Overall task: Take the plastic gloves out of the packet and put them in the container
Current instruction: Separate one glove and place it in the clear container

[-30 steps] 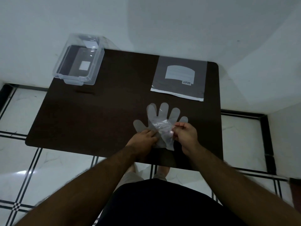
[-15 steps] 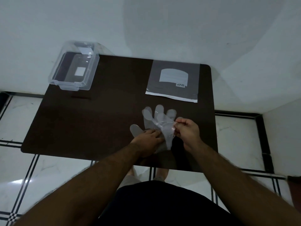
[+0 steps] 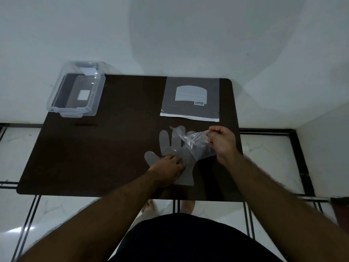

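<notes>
Plastic glove (image 3: 196, 146) is peeling up now: our right hand (image 3: 222, 142) has pulled away to the right, fingers pinching its top layer, where a second ago both hands were bunched together. Our left hand (image 3: 168, 165) presses the gloves (image 3: 170, 146) flat on the worktop (image 3: 105, 148), fingers together. So one's separating; the container (image 3: 75, 91) and packet (image 3: 190, 99) sit well apart.

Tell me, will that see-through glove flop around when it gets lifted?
Probably very floppy: the glove pinched by the right hand crumples and sags. It looks thin and light. It may cling, since the left hand pins the flat glove beneath.
</notes>
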`<move>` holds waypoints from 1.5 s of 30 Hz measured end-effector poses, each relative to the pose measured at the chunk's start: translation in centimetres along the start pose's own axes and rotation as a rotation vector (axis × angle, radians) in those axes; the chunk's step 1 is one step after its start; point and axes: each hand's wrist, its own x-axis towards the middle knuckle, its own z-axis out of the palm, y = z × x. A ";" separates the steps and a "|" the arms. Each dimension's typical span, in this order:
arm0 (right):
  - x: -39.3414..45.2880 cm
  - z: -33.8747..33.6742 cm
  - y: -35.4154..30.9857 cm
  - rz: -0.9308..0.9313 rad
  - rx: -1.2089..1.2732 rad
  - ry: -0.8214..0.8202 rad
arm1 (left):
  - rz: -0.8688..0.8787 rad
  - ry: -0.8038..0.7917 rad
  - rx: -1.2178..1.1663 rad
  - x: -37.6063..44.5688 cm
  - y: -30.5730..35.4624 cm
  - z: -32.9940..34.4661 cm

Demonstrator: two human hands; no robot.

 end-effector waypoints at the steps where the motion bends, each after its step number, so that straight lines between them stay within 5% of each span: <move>1: 0.2 -0.1 -0.3 -0.010 0.002 -0.002 | -0.003 -0.008 0.000 0.0 0.0 -0.1; 19: 0.1 -1.9 -9.3 -0.267 -0.065 -0.044 | -0.024 -0.122 0.001 0.5 0.1 -2.1; 23: -0.4 -1.8 -11.3 -0.334 -0.112 -0.092 | -0.086 -0.136 -0.230 0.1 0.2 -4.6; 28: -1.4 -1.4 -13.7 -0.396 -0.278 -0.215 | -0.279 0.470 -0.670 0.7 -1.1 -12.8; 31: -2.6 -1.3 -15.5 -0.434 -0.326 -0.357 | -0.101 0.659 -0.866 0.3 -2.3 -18.1; 36: -4.3 -0.7 -17.9 -0.488 -0.357 -0.582 | 0.217 0.497 -0.858 -0.7 -1.9 -23.1; 45: -5.5 0.2 -19.3 -0.448 -0.216 -0.590 | 0.268 0.513 -1.186 -2.5 -2.8 -24.8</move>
